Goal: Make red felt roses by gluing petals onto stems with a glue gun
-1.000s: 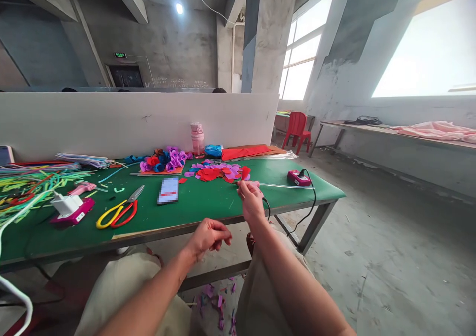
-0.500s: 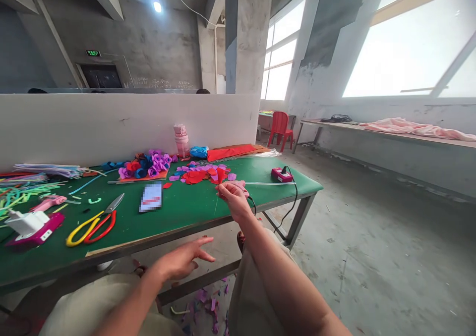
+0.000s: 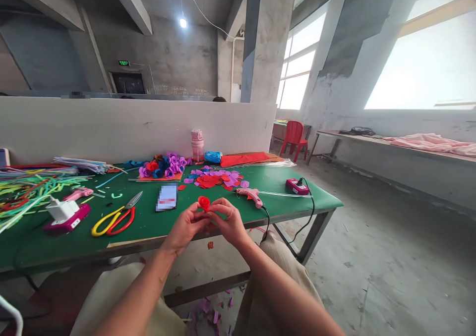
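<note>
A small red paper flower is pinched between both my hands, just above the table's front edge. My left hand closes on it from the left, and my right hand presses its fingers around it from the right. The flower's base is hidden behind my fingers. A pink glue gun lies on the table to the right of my right hand, with its cable hanging over the edge. Beyond my hands, a loose pile of red and purple paper petals is spread out.
The green table holds yellow-and-red-handled scissors, a phone and finished paper flowers. Pipe cleaners cover its left end, near a magenta power socket. Another socket sits at the right. A pink bottle stands behind.
My right hand has come back from the glue gun, with a red paper piece in its fingers. My left hand, earlier apart and spread, has risen to join it at the flower.
</note>
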`<state>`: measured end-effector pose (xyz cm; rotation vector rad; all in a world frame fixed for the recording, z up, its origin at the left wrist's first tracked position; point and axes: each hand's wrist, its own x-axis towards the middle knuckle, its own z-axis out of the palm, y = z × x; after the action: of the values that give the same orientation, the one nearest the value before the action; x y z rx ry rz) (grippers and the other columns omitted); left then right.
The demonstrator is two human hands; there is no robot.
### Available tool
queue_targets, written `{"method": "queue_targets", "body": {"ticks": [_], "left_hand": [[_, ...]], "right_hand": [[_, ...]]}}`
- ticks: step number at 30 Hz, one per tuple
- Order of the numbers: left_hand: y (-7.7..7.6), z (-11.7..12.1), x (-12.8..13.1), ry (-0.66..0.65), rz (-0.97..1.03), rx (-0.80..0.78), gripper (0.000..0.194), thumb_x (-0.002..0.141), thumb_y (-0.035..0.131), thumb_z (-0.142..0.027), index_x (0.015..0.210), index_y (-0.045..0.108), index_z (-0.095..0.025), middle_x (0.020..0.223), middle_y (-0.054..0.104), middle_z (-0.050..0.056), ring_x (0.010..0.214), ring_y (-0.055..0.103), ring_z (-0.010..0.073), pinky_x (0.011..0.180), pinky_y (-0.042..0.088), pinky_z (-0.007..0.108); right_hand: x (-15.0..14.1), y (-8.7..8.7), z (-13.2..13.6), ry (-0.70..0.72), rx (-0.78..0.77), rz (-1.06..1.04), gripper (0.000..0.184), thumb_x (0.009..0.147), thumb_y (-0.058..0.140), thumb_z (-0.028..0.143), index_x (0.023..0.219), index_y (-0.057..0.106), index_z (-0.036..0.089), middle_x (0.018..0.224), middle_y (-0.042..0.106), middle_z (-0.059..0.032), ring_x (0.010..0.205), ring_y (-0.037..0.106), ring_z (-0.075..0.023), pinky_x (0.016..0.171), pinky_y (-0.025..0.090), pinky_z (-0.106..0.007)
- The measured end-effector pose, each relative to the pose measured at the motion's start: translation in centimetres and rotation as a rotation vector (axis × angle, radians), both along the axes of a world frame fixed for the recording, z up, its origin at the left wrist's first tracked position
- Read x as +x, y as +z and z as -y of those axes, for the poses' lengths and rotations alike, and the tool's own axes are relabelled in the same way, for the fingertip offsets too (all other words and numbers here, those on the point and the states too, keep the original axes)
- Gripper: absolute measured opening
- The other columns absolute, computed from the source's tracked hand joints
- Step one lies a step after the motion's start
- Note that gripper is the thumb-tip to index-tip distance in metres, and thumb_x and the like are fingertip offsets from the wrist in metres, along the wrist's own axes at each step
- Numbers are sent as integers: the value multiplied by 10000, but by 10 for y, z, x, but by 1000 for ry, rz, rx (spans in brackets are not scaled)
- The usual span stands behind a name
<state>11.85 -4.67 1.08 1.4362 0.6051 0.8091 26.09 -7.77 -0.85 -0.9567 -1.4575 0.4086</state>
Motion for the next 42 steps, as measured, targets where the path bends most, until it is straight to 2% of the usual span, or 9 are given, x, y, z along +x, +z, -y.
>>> {"method": "queue_targets", "body": {"ticks": [3, 8, 19, 23, 25, 29, 36, 39, 42], "left_hand": [[-3, 0, 4, 65, 38, 48, 340, 691, 677, -399, 921, 562, -176, 645, 652, -2, 606, 609, 158, 654, 492, 307], [-14, -6, 3, 165, -24, 210, 196, 698, 669, -351, 781, 621, -181, 652, 625, -18, 599, 568, 130, 631, 490, 265], [-7, 4, 5, 199, -39, 222, 187, 705, 650, -367, 744, 641, -184, 661, 606, -18, 565, 564, 120, 580, 509, 256], [-11, -1, 4, 249, -22, 271, 177, 708, 639, -361, 714, 660, -186, 602, 606, -28, 528, 556, 117, 559, 500, 251], [-11, -5, 2, 299, -32, 304, 176, 690, 651, -358, 696, 662, -183, 587, 614, -26, 491, 539, 110, 505, 475, 235], [-4, -12, -4, 459, 24, 310, 185, 634, 696, -344, 702, 661, -176, 566, 618, -17, 466, 524, 105, 450, 440, 220], [19, -25, -1, 441, 28, 253, 153, 611, 715, -284, 660, 631, -166, 490, 575, -25, 434, 507, 96, 437, 431, 217], [28, -40, 6, 416, 18, 232, 160, 612, 712, -292, 659, 633, -162, 520, 595, -13, 437, 506, 93, 421, 424, 213], [34, -61, 13, 413, 4, 221, 164, 602, 712, -292, 650, 631, -157, 561, 615, 1, 448, 512, 94, 410, 425, 211]], "right_hand": [[0, 1, 3, -13, 33, 8, 106, 777, 620, 297, 822, 714, 276, 812, 587, -32, 807, 556, -177, 744, 433, -296], [4, 7, 7, 12, 28, 41, 267, 725, 686, 292, 991, 687, 294, 854, 603, -31, 825, 561, -184, 763, 436, -298], [4, 10, 8, -59, 102, 128, 52, 730, 673, 275, 758, 707, 246, 717, 588, -20, 730, 538, -165, 681, 432, -277], [7, 9, 7, -46, 82, 111, 237, 717, 687, 301, 944, 677, 232, 786, 598, -16, 757, 554, -152, 721, 440, -265], [11, 8, 4, -25, 34, 111, 328, 703, 696, 335, 1002, 649, 209, 787, 601, -9, 743, 557, -144, 728, 442, -257], [27, 3, -3, -119, -91, 101, 247, 770, 592, 401, 706, 650, 170, 619, 581, 10, 598, 522, -117, 611, 422, -224], [106, 0, -1, -562, -420, 182, 469, 888, 288, 434, 727, 628, 156, 618, 599, -19, 572, 520, -116, 555, 386, -208], [143, 2, -6, -637, -551, 242, 362, 825, 423, 412, 690, 621, 140, 586, 585, -16, 567, 508, -119, 521, 347, -202], [163, 5, -19, -597, -722, 331, 219, 724, 553, 338, 668, 633, 142, 562, 595, 3, 521, 495, -102, 479, 319, -188]]}}
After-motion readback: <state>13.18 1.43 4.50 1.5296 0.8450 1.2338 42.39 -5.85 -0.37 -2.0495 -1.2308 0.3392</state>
